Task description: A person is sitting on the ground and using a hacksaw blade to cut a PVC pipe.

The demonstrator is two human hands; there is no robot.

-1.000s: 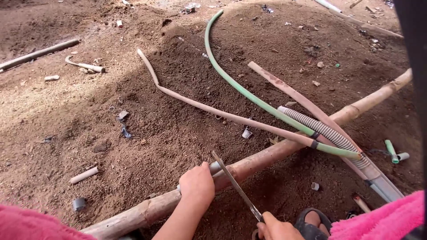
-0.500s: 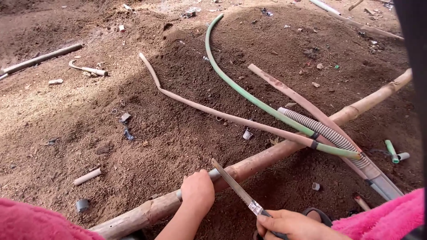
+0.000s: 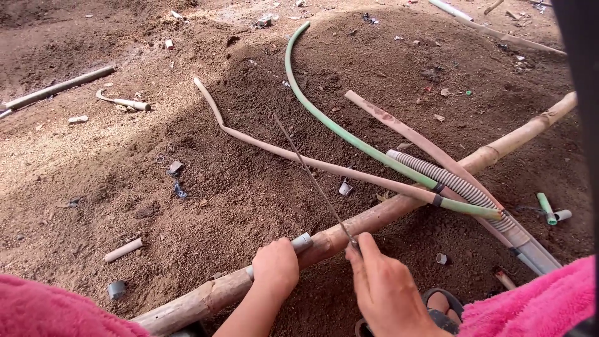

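Grey pipe piece (image 3: 298,244) lies on the bamboo pole (image 3: 399,209) near me; my left hand (image 3: 275,268) has its fingers clamped on it. My right hand (image 3: 385,288), fingers closed on the thin saw blade (image 3: 312,178), holds it just right of the pipe. Green hose (image 3: 349,134) curves beyond, across brown soil (image 3: 125,168).

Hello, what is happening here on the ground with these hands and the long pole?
A person crouches over bare soil. The left hand presses a short grey pipe piece onto a long bamboo pole lying across the ground. The right hand holds a thin saw blade, its near end at the pole beside the pipe piece and its tip pointing away over the soil. A green hose, a ribbed grey hose and small pipe offcuts lie around.
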